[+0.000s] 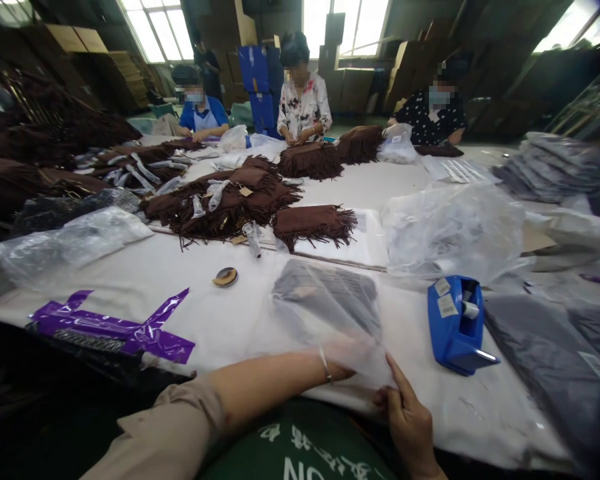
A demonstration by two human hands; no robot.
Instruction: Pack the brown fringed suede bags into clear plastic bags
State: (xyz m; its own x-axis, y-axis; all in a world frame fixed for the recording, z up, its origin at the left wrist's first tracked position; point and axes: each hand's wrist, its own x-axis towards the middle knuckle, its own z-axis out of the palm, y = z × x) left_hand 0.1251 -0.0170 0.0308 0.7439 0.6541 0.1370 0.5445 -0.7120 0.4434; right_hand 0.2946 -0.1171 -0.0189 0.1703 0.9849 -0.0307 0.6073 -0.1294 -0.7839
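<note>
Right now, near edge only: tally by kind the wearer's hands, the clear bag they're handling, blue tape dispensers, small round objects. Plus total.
Hands: 2 (right hand; left hand, seen blurred through plastic)
Clear bag being handled: 1
Blue tape dispenser: 1
Small round object: 1
Total: 5

I have a narrow bare strip of worktop [406,317] right of my right fingers [404,381] before the blue tape dispenser [441,333] blocks me. Ahead of them, past the clear bag [325,300], a brown fringed bundle [307,223] obstructs; leftward, beyond the left forearm [275,380], room opens toward the purple tape [110,323].
</note>
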